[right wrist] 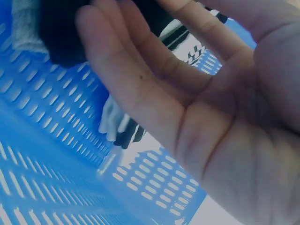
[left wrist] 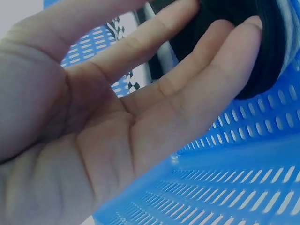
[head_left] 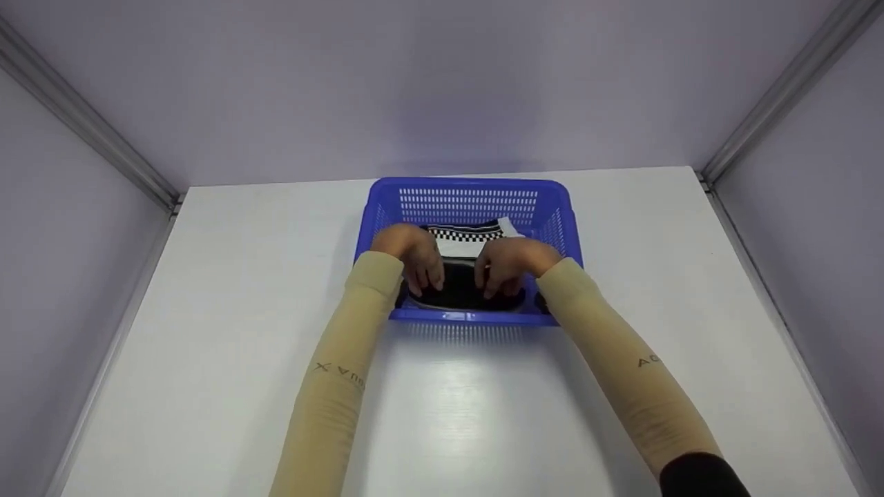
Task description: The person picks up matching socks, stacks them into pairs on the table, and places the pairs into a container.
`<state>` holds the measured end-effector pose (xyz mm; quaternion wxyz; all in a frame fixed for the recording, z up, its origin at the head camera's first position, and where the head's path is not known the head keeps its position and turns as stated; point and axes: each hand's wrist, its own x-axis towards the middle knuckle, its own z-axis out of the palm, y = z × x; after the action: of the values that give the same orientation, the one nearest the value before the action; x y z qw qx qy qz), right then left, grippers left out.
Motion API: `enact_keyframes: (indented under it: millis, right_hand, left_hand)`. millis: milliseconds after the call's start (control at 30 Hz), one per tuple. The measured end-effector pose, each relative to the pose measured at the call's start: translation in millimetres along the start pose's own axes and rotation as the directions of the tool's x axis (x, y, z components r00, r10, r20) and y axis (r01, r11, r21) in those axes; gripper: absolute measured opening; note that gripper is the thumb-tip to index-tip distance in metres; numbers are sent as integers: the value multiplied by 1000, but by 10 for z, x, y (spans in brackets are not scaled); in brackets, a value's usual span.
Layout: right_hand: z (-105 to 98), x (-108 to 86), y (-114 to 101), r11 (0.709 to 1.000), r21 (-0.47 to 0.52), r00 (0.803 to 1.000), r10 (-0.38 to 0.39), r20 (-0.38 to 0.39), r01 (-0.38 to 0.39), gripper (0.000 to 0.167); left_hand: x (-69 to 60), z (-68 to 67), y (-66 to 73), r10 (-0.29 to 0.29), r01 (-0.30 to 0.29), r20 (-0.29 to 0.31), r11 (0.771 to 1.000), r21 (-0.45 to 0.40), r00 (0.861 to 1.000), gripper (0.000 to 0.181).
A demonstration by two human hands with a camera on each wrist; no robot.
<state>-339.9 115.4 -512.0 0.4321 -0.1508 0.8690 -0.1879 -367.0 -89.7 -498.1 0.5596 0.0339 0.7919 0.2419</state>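
Note:
A folded black knitted piece with a grey edge (head_left: 457, 288), perhaps a sock, lies along the near side of the blue plastic basket (head_left: 469, 183). My left hand (head_left: 421, 262) reaches down over its left part, fingertips touching the dark fabric. Over the right part, my right hand (head_left: 505, 264) does the same. Both wrist views show long, only slightly bent fingers against the black fabric (left wrist: 269, 51); the thumb tips are out of those views. Behind it lies a white fabric piece with a black-and-white checked band (head_left: 459, 240).
The basket stands on a white table (head_left: 262, 276) against the back wall (head_left: 456, 90). Slotted basket walls (right wrist: 51, 89) rise close around both hands. A light and dark striped fabric piece (right wrist: 115, 122) shows low in the right wrist view. Side walls border the table.

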Motion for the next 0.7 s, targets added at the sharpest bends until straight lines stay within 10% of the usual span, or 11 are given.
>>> enact_keyframes:
  millis: [233,433,533,700]
  right_hand:
    - [-103,-52,15,999,-30,998,-43,37,44,34]
    - [-284,-296,91,993,-53,992,-110,-62,107,46]
    - [-332,-510,128,987,-37,975,-162,-153,158,45]
    - [-260,-929,274,973,-60,917,-228,-327,221,46]
  left_hand:
    - [-142,-46,106,-44,47,-39,997,61,998,47]
    - [-409,-90,128,132,-103,-157,978,180,979,48]
    - [-592,-81,-2,290,-197,-281,928,317,915,44]
    - [-847,90,-455,438,-266,-541,891,367,718,47]
